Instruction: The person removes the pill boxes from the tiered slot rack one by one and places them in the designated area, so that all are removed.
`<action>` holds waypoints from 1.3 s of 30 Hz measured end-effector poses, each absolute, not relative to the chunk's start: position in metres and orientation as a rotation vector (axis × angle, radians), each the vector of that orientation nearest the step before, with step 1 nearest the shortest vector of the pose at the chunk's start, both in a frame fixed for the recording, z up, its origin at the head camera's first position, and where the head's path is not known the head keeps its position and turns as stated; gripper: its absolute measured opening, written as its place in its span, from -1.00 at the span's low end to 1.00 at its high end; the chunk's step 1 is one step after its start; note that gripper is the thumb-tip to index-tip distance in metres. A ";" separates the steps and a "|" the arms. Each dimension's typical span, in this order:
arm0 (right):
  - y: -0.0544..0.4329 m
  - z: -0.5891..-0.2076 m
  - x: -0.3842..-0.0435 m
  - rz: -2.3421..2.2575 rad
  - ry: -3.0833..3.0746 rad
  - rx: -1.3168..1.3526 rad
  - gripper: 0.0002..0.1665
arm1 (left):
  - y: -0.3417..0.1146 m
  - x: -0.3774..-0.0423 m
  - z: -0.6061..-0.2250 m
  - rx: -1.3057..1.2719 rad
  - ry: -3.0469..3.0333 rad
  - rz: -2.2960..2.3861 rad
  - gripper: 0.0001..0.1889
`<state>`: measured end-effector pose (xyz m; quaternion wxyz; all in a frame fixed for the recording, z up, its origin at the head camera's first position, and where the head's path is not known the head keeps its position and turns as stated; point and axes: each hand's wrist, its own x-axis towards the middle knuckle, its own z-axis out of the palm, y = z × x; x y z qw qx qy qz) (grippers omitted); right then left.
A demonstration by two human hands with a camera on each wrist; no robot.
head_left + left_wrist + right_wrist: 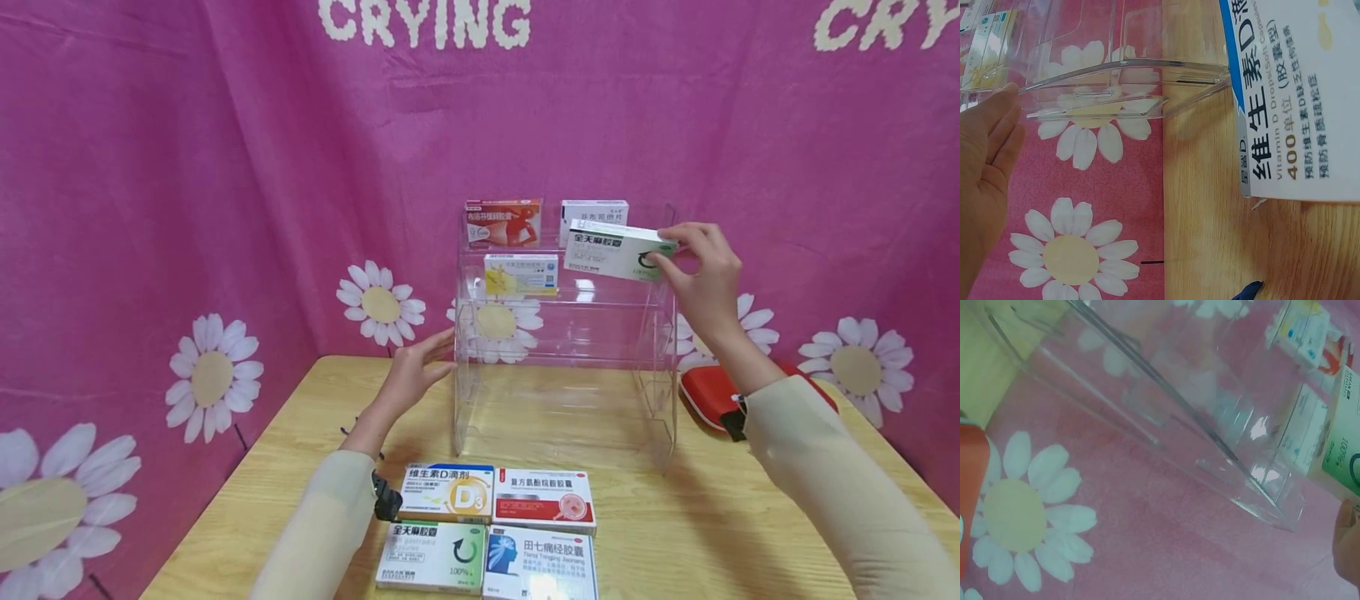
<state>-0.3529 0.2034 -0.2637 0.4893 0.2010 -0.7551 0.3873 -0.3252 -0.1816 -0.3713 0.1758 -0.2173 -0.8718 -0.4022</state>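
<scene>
My right hand (705, 271) pinches the right end of a white and green medicine box (611, 250) between thumb and fingers. The box tilts slightly in front of the upper right of a clear tiered display rack (562, 360). Behind it, a white medicine box (595, 210) on the top tier is partly hidden. A red medicine box (503, 223) stands at the top left, and a white and yellow one (521, 275) on the tier below. With fingers extended, my left hand (988, 150) touches the rack's left side.
Before the rack lie a vitamin D box (447, 492), a red and white box (543, 498), another green and white box (431, 554) and a blue and white box (540, 562). A red case (705, 400) sits right of the rack. A pink curtain (300, 167) hangs behind the wooden table (247, 517).
</scene>
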 end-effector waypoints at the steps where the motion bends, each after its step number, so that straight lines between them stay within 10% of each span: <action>1: 0.205 -0.266 -0.348 0.952 -1.857 0.477 -0.65 | -0.182 -0.326 -0.371 -0.620 -2.467 -1.138 -0.40; 39: 0.270 -0.421 -0.234 1.043 -2.392 0.666 -0.59 | -0.180 -0.325 -0.371 -0.603 -2.480 -1.168 -0.41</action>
